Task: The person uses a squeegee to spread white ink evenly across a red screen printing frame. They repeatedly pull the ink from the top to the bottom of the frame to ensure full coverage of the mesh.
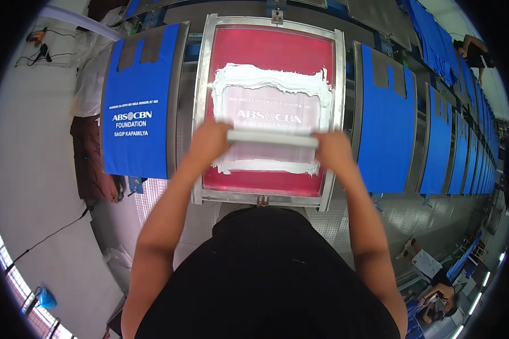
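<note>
Squeegee (272,138) runs crosswise over the red screen mesh (271,48), with the left hand (212,141) and right hand (333,148) each wrapped around an end, probably to even out the pressure. Thick white ink's (254,77) smeared just beyond the hands, and that metal frame (202,101) outside them likely holds the mesh taut.

Left of the left hand (210,142) I can see a bright blue fabric panel (136,155) with white print, flat on a grey board (178,107). Farther left of that hand are crumpled dark brown cloth (94,161) and clear wrinkled plastic sheeting (91,85). Right of the right hand (335,150) I get an unprinted blue fabric panel (385,141) with strap-like top strips, then a long row of similar blue panels (439,147). Well below and right of that hand, I make out a bent-over person (440,299) near glowing white tube lights (475,303).
</note>
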{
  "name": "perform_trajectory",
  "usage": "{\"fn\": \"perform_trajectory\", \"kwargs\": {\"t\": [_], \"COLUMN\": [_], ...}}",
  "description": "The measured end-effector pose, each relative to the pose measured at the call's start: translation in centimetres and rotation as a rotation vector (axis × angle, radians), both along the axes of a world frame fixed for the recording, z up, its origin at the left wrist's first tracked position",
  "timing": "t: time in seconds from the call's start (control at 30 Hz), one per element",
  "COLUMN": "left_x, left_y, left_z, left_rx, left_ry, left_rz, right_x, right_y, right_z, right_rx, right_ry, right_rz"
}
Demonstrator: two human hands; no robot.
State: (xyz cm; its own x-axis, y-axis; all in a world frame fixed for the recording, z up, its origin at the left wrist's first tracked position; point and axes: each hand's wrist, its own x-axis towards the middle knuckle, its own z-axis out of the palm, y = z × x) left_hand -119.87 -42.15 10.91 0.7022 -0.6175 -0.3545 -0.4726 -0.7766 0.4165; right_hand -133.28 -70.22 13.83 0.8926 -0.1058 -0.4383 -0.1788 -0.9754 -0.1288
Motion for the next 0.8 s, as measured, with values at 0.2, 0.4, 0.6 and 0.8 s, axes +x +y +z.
{"fn": "perform_trajectory", "kwargs": {"t": [0.2,0.4,0.6,0.8], "left_x": [-7.7,7.6,3.9,-18.9], "left_y": [3.1,-4.1,-0.4,10.0], "left_z": [-6.1,0.8,4.5,-2.1], "left_rx": [-0.295,-0.151,-0.454,-0.181], "left_ry": [-0.319,-0.274,-0.860,0.488], "left_rz": [-0.043,-0.027,0.155,0.040], "right_x": [-8.0,7.1,8.4,11.0], "right_y": [1.9,-3.8,-2.8,-5.1], "right_z": [-6.2,-0.9,4.8,0.2], "right_rx": [0.106,-0.009,0.045,0.072], "right_ry": [-0.237,-0.209,-0.129,-0.119], "right_rz": [-0.007,-0.003,-0.027,0.077]}}
